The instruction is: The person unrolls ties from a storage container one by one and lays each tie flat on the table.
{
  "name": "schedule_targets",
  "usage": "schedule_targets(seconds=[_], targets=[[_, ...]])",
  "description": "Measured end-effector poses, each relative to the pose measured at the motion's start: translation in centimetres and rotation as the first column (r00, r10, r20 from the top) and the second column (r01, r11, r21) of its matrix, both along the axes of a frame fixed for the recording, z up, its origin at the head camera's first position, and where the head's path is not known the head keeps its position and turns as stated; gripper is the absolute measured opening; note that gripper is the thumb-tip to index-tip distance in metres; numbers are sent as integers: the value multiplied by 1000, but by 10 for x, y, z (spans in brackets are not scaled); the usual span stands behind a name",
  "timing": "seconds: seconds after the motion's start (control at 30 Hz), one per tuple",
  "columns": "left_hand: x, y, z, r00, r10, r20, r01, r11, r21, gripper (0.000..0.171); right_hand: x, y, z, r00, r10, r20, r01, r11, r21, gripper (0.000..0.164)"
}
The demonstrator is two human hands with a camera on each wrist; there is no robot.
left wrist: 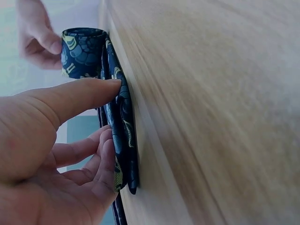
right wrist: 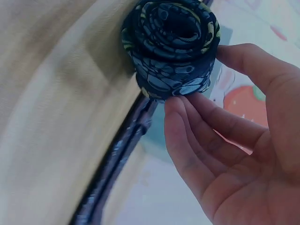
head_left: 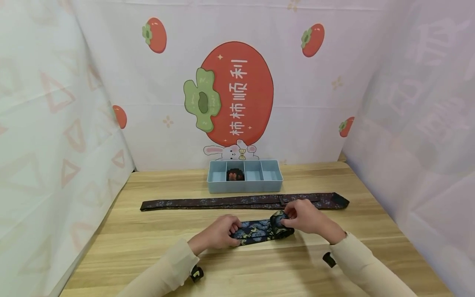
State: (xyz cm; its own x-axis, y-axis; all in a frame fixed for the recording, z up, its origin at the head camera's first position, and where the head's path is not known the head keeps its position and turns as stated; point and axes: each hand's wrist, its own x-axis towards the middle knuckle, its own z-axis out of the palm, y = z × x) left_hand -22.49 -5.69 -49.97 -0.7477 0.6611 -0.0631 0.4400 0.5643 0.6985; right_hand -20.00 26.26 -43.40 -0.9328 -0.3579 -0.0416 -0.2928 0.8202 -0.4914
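Observation:
A dark blue necktie with blue and yellow flowers (head_left: 256, 231) lies on the table, its right part wound into a thick roll (right wrist: 176, 51). My right hand (head_left: 306, 216) holds that roll between thumb and fingertips. At the tie's left end, my left hand (head_left: 219, 233) pinches the flat folded length, thumb along the near edge and fingers at the far edge. The left wrist view shows the left thumb (left wrist: 89, 93) pressing across the layers close to the tabletop. Beyond both hands, a second, dark maroon necktie (head_left: 222, 202) is stretched out, folded lengthwise.
A light blue box with several compartments (head_left: 245, 187) stands at the back of the wooden table (head_left: 148, 247). In its second compartment from the left sits a dark roll with red patches (head_left: 235, 175). Printed cloth (head_left: 167, 82) walls off the back and sides.

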Motion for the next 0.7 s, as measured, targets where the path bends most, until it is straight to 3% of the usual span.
schedule_targets(seconds=[0.2, 0.4, 0.57, 0.7], targets=[[-2, -6, -3, 1000, 7, 22, -7, 1000, -2, 44, -1, 7, 3, 999, 33, -19, -34, 999, -31, 24], [-1, -8, 1, 999, 12, 31, -12, 1000, -11, 43, -8, -18, 20, 991, 133, -14, -133, 990, -49, 17], [1, -11, 5, 999, 4, 39, -4, 1000, -3, 43, -12, -40, 17, 955, 296, 1, -296, 954, -36, 16], [2, -16, 7, 999, 8, 39, -7, 1000, -15, 44, -13, -50, 11, 937, 350, -6, -350, 937, -13, 13]])
